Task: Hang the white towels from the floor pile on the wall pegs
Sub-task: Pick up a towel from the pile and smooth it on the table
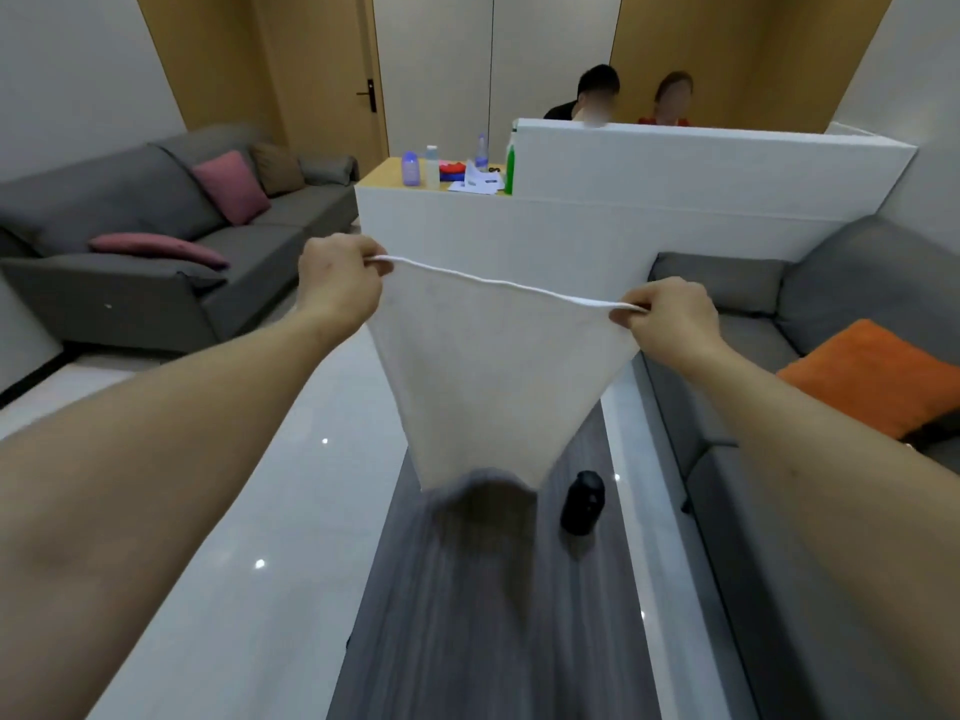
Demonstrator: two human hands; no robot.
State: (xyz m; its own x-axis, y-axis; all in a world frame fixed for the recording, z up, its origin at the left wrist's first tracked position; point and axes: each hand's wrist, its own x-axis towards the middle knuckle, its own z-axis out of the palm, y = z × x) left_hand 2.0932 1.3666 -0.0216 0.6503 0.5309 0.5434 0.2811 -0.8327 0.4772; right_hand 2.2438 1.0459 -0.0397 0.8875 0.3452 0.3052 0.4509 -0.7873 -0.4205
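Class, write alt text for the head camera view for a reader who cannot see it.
Two bare hands, left hand and right hand, pinch the top corners of a white towel, stretched out and hanging over a grey rug. Grey sofas flank the room; a white partition stands ahead.

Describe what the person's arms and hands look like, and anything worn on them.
Both forearms are bare right up to the frame edge, with no sleeves in view. The left hand and the right hand wear no gloves, and no rings, watch or wristband show. No markings are visible on either arm.
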